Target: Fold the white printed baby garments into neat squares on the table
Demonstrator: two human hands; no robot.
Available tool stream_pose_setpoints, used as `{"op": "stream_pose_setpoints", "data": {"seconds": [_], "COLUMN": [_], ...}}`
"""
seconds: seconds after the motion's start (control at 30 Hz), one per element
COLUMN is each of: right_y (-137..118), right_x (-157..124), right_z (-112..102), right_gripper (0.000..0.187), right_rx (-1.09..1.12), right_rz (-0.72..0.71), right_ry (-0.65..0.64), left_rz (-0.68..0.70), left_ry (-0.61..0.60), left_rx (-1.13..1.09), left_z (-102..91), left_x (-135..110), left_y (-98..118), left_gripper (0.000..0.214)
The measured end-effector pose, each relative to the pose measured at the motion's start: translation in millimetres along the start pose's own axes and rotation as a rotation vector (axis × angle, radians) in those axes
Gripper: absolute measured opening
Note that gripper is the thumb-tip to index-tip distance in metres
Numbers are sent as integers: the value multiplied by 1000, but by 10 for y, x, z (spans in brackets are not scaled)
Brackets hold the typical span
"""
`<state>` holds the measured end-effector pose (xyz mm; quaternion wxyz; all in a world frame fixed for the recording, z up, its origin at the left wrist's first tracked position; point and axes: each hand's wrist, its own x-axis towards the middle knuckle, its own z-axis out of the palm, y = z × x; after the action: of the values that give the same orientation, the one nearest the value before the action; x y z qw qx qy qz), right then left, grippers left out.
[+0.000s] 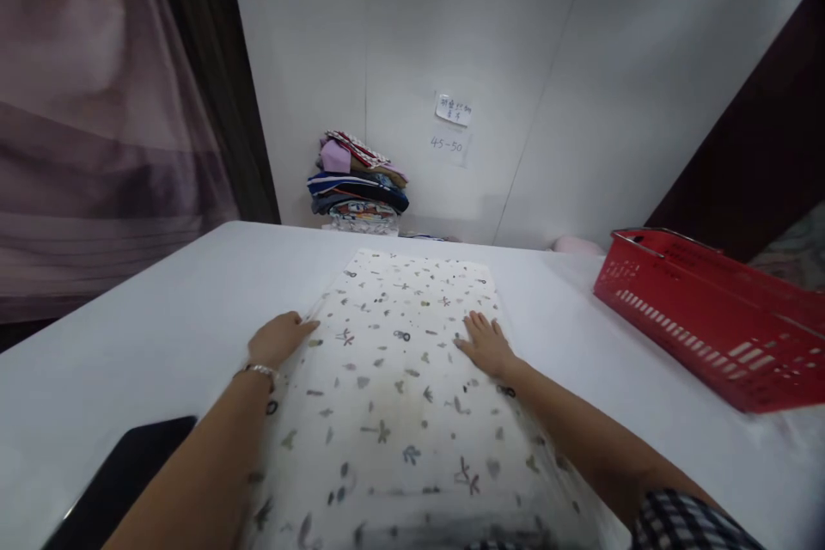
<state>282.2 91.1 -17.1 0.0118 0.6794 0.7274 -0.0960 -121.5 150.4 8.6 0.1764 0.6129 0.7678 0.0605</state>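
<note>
Head view: a white patterned cloth [400, 395] lies spread flat on the white table [161, 301], reaching from the near edge toward the wall. The left hand [278, 339] rests palm down at the cloth's left edge, fingers loosely extended, grasping nothing (a bracelet [261, 371] circles the wrist). The right hand [486, 345] presses flat on the cloth near its right edge, fingers spread, gripping nothing. A red basket [709, 318] sits to the right, well apart. Folded clothes [357, 185] are stacked against the wall.
</note>
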Motion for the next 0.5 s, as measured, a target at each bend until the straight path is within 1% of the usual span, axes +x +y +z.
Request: {"op": "stream_pose_setpoints", "data": {"seconds": [0.07, 0.13, 0.23, 0.3, 0.4, 0.5], "right_y": [-36, -67, -94, -93, -86, -111], "right_x": [-189, -369, -632, -777, -898, -977], "right_z": [9, 5, 43, 103, 163, 149], "right_gripper": [79, 79, 81, 82, 80, 78], "right_rx": [27, 50, 58, 56, 61, 88], "right_rz": [27, 19, -93, -144, -138, -126], "right_ry": [-23, -4, 37, 25, 7, -6], "left_rz": [28, 37, 41, 60, 74, 27], "left_ry": [3, 2, 4, 9, -18, -99], "left_rx": [10, 15, 4, -16, -51, -134], "left_z": [1, 0, -14, -36, -79, -109], "left_x": [19, 24, 4, -25, -99, -253], "left_y": [-5, -4, 5, 10, -8, -82], "left_gripper": [44, 46, 48, 50, 52, 52]}}
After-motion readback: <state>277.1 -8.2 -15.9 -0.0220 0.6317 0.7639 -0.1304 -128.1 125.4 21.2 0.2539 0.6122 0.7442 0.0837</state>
